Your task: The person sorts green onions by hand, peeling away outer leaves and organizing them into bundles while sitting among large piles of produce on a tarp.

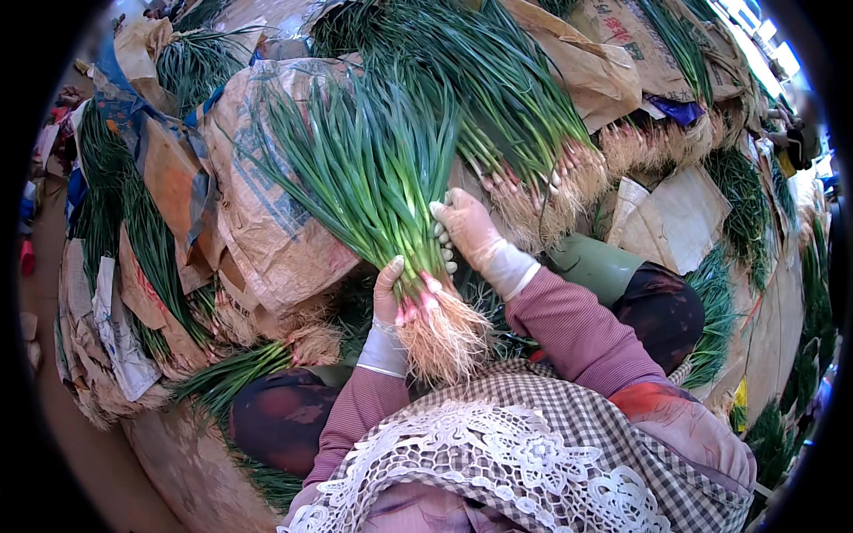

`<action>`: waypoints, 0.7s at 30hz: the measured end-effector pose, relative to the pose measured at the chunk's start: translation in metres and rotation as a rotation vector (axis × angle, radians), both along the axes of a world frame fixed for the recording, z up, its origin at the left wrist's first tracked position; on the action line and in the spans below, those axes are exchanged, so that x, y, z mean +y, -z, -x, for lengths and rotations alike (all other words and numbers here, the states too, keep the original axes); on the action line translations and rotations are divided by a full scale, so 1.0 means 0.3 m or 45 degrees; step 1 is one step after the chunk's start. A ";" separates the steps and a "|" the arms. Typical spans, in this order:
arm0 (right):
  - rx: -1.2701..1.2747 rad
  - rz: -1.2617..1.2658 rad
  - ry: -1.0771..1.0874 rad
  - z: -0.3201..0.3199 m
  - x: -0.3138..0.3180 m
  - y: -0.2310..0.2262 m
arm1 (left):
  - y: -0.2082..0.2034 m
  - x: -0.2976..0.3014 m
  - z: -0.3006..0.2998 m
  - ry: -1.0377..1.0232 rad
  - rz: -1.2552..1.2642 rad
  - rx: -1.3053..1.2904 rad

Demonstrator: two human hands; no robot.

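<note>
A thick bunch of green onions [382,191] stands tilted in front of me, its long green leaves fanning up and away. Pale, stringy roots hang toward my lap, with pinkish-white bulbs just above them. My left hand [387,289], in a thin whitish glove, is wrapped round the stalks low down by the bulbs. Higher on the right side, my gloved right hand [466,229] curls its fingers against the same stalks, thumb toward the leaves. The far side of the bunch and part of the left fingers are hidden.
Beyond the bunch lies a printed woven sack [267,222]. A large pile of green onions [520,115] rests at the back right, roots toward me. More onions [244,369] lie by my left knee. Brown paper sheets [671,218] and wrapped bundles surround me.
</note>
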State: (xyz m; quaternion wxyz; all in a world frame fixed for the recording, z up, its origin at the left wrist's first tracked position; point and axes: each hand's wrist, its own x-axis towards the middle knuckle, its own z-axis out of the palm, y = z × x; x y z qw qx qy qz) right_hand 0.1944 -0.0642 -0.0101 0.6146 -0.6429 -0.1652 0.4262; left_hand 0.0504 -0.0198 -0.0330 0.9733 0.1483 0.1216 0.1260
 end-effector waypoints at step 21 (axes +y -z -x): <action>-1.210 1.187 -0.380 -0.374 -0.056 0.134 | -0.023 -0.024 -0.013 -0.095 0.043 -0.034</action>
